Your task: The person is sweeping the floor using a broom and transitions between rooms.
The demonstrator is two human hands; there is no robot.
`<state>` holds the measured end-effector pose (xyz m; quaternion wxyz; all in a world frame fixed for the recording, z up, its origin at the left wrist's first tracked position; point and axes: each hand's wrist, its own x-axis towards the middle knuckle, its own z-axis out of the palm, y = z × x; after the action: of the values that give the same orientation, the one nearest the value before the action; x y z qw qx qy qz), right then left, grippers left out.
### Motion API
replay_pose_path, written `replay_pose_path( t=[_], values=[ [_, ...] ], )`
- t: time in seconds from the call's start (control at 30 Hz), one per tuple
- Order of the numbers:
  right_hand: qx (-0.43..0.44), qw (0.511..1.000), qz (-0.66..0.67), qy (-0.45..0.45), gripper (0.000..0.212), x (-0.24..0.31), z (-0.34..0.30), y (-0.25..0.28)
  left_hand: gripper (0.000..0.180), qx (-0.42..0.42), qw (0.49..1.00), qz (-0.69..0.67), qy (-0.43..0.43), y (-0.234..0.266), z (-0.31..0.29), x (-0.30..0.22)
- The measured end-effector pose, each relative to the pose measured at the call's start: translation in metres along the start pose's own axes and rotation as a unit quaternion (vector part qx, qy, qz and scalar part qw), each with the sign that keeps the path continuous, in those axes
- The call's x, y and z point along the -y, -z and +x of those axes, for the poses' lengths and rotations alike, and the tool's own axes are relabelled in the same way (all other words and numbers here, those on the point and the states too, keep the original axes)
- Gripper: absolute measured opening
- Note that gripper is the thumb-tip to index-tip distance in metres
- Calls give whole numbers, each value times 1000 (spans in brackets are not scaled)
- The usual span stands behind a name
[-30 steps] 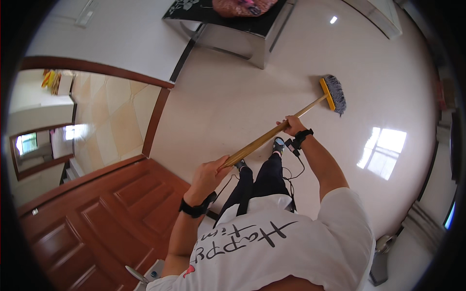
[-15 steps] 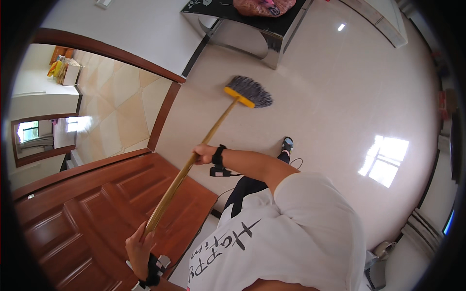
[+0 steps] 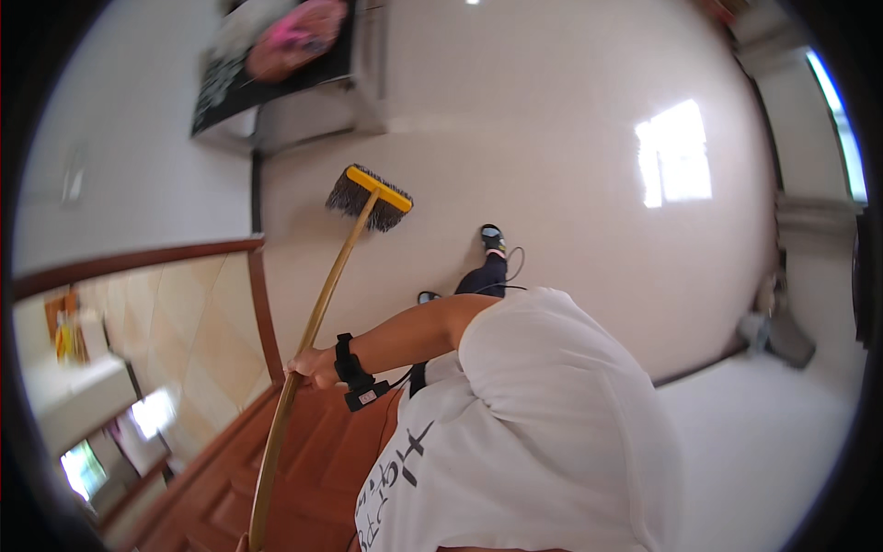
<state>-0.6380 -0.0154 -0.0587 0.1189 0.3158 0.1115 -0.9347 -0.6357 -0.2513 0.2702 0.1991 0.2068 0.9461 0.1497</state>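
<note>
Right hand [image 3: 313,366] wrapped around the broom handle [image 3: 317,304] mid-shaft. Left hand at the 6 o'clock frame edge, grip can't be told. Broom head [image 3: 370,198], yellow bar with dark bristles, sits on the glossy pale tile floor [image 3: 552,221] at 11 o'clock. Wooden door [image 3: 303,460] at 7 o'clock. Dark-topped cabinet [image 3: 276,101] against the wall at 11 o'clock.

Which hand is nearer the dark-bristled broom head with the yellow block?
Right. The right hand grips the long wooden handle midway below the broom head; the left hand, barely visible, is at the handle's far end.
</note>
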Motion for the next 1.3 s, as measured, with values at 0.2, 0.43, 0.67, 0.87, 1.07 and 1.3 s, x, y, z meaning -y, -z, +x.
replay_pose_path(
  t=[0.2,0.43,0.67,0.87,1.07,1.3],
  values=[
    [-187,765,-405,465,6,26,108,138,31,188,967,28,-167,-33,194,37],
    [-580,505,-566,299,29,73,-7,259,32,432,865,-43,-251,-207,298,-46],
    [-742,467,-478,54,25,93,-75,410,32,427,751,-40,-501,-361,244,-173],
    [-515,802,160,258,20,56,-76,305,32,388,780,129,-473,-316,267,-135],
    [-516,844,-12,145,35,113,-113,399,33,374,857,66,-348,-305,231,-159],
    [-161,937,288,116,15,-9,230,107,31,275,907,158,-278,4,335,113]
  ],
)
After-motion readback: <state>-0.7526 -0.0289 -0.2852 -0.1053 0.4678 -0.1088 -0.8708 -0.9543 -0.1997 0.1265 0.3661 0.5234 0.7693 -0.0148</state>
